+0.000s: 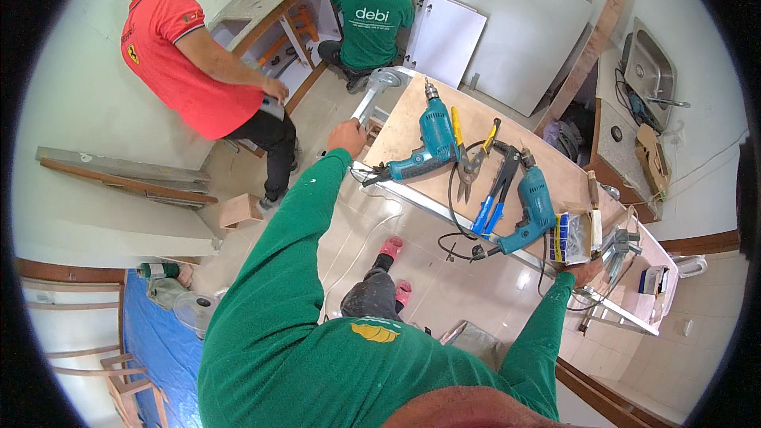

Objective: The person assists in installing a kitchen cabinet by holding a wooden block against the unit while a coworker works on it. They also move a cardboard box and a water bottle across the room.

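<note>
My left hand [347, 136] is closed round a grey metal bar [371, 103] with a rounded end, at the left end of a plywood-topped platform [404, 123] with a metal frame. My right hand [585, 273] is at the platform's near edge, beside an open small box [571, 236] and grey metal fittings [618, 247]; its fingers are largely hidden. On the plywood lie a teal corded drill [434, 131], a second teal drill [536, 204], yellow-handled snips [468, 160] and a blue-handled hand tool [499, 190].
A person in red [170, 55] stands at the left; another in green [374, 24] crouches by an open cabinet [309, 20]. White panels [444, 40] lean behind the platform. A sink [650, 71] is at the right. Drill cords [453, 198] hang over the near edge.
</note>
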### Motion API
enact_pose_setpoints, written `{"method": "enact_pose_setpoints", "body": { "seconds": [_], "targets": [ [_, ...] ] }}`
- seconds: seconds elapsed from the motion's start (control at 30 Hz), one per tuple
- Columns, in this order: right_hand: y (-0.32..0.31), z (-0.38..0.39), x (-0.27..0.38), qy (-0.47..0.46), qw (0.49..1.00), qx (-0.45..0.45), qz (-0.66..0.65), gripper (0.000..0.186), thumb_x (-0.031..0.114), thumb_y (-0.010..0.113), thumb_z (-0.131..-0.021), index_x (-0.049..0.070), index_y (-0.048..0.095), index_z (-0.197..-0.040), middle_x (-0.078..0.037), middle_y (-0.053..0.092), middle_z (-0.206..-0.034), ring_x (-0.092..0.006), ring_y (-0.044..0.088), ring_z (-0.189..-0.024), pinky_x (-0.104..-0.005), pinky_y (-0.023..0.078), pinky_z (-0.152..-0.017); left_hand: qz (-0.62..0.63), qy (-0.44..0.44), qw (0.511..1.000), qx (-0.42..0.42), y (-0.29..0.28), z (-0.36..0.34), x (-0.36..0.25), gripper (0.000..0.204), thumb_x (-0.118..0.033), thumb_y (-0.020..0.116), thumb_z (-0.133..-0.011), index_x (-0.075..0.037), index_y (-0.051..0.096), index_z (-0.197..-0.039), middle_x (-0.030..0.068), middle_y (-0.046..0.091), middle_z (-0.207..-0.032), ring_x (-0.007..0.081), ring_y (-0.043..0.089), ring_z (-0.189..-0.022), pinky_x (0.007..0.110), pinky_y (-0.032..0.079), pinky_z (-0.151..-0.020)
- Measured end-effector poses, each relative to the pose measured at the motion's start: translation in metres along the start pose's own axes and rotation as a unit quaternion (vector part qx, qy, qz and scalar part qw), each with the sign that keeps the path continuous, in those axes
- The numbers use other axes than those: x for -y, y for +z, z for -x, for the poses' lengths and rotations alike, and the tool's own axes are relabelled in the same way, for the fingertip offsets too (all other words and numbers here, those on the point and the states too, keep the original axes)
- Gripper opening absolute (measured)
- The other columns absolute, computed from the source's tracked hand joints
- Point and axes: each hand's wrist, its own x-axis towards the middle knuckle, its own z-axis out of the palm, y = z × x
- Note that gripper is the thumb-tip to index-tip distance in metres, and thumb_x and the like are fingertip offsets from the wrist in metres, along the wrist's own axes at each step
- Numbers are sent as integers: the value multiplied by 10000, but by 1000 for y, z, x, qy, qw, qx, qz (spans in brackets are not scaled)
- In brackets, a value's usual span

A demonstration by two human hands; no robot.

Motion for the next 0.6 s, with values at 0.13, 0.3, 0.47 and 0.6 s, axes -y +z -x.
{"method": "enact_pose_setpoints", "body": {
  "seconds": [0.13,0.3,0.47,0.6],
  "targets": [
    [0,4,7,12,1000,11,19,386,230,677,-876,43,610,-1206,-195,625,-1126,-391,629,-1067,-483,501,-872,-2,4,1000,-4,0,1,5,275,-297,617,-898,-55,726,-969,216,724,-928,420,689,-886,521,542,-819],
    [10,-1,-12,10,1000,27,-6,395,214,617,-913,41,582,-1267,-204,618,-1182,-391,614,-1108,-472,500,-915,-8,15,1000,7,4,-3,7,293,-294,605,-906,-40,716,-1003,227,719,-960,413,689,-904,525,537,-840],
    [3,1,-3,9,1000,2,20,404,239,583,-945,40,565,-1296,-190,598,-1261,-405,582,-1173,-478,477,-965,-7,28,999,20,-1,-2,0,295,-287,612,-899,-36,712,-1017,231,716,-959,415,687,-907,529,535,-844],
    [-3,1,5,61,997,38,-36,440,289,649,-898,84,607,-1285,-185,623,-1230,-395,612,-1137,-471,495,-919,7,24,1000,15,8,-5,7,273,-271,616,-889,-38,711,-996,229,717,-949,418,685,-898,526,538,-838]
  ]
}}
